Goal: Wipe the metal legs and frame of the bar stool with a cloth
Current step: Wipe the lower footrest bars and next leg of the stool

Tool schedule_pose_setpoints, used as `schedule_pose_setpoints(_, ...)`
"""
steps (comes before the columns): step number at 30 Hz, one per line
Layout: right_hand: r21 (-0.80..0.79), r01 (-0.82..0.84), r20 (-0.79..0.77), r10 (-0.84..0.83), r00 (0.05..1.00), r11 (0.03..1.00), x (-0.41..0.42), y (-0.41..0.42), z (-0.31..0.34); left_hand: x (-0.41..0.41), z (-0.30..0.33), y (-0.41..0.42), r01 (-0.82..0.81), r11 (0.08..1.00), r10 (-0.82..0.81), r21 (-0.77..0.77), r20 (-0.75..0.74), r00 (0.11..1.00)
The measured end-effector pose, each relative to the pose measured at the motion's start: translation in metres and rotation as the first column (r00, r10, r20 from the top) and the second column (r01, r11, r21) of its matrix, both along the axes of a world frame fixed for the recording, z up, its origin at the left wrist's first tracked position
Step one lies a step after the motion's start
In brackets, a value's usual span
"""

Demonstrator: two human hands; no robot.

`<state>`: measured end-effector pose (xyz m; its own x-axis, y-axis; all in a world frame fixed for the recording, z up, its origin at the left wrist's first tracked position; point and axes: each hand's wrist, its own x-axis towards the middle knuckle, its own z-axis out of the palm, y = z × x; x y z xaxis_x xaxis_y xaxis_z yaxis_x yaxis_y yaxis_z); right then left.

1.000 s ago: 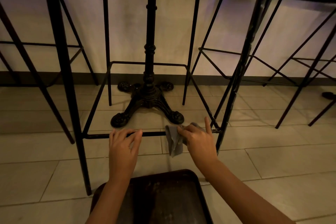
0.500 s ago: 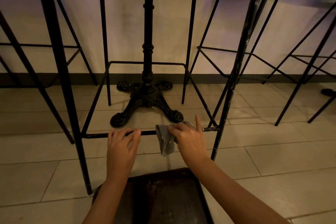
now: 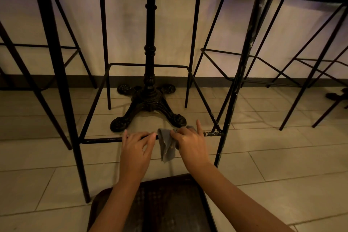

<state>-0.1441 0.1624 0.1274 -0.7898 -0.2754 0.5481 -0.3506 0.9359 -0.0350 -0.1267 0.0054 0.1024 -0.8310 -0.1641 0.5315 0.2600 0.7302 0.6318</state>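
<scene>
A black metal bar stool stands right before me, its front footrest bar running low across the frame between the left leg and the scuffed right leg. My left hand grips this bar near its middle. Just to its right, my right hand presses a grey cloth around the same bar, index finger raised. Part of the cloth hangs below the bar. The bar's right end shows chipped paint.
A cast-iron table pedestal stands behind the footrest. More black stools flank both sides against a pale wall. A dark worn seat lies under my forearms. The floor is light tile.
My right hand has slid the cloth leftward along the footrest bar, closer to my left hand, which has kept its grip on the bar.
</scene>
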Motion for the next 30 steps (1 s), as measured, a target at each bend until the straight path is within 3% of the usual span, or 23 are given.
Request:
schedule_pose_setpoints(13, 0.077, 0.132, 0.04, -0.136, 0.99, 0.988, 0.004, 0.028, 0.003, 0.001, -0.004, 0.002, 0.037, 0.999, -0.037, 0.032, -0.012, 0.999)
schedule_pose_setpoints(19, 0.075, 0.057, 0.005, -0.058, 0.998, 0.996, 0.004, 0.017, 0.005, 0.0, -0.004, 0.004, 0.023, 0.999, -0.022, 0.039, -0.009, 1.0)
schedule_pose_setpoints(30, 0.189, 0.209, -0.007, -0.211, 0.977, 0.959, 0.009, 0.058, 0.009, 0.001, -0.005, 0.004, 0.025, 0.999, -0.025, 0.034, 0.001, 1.0)
